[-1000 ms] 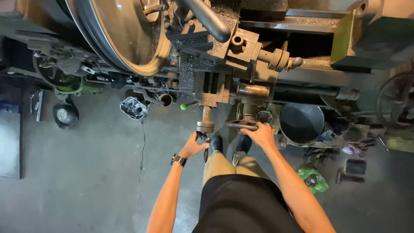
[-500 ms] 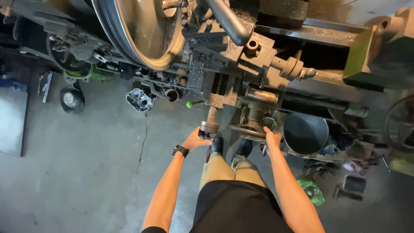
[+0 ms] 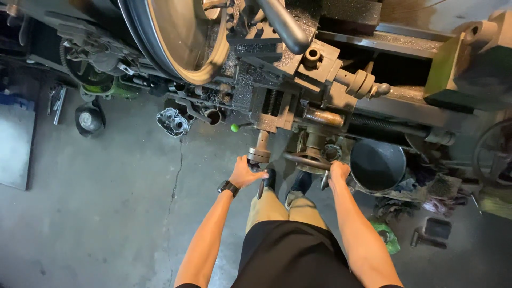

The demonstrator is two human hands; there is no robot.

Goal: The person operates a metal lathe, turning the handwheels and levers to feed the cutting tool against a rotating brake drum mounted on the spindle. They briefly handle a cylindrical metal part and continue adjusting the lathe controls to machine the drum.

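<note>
We take the lathe as our landmark. Far left of it a grey panel lies on the concrete floor, and a small wheel stands nearer the machine's base. Just below the big round disc lies a grey metal casting. In front of the lathe, our left hand, a dark watch on its wrist, has its grip wrapped round the crank handle. Right of that, our right hand has its grip clamped on the rim of the handwheel. Further right, against the lathe's base, stands a dark bucket, with a green bag on the floor below it.
</note>
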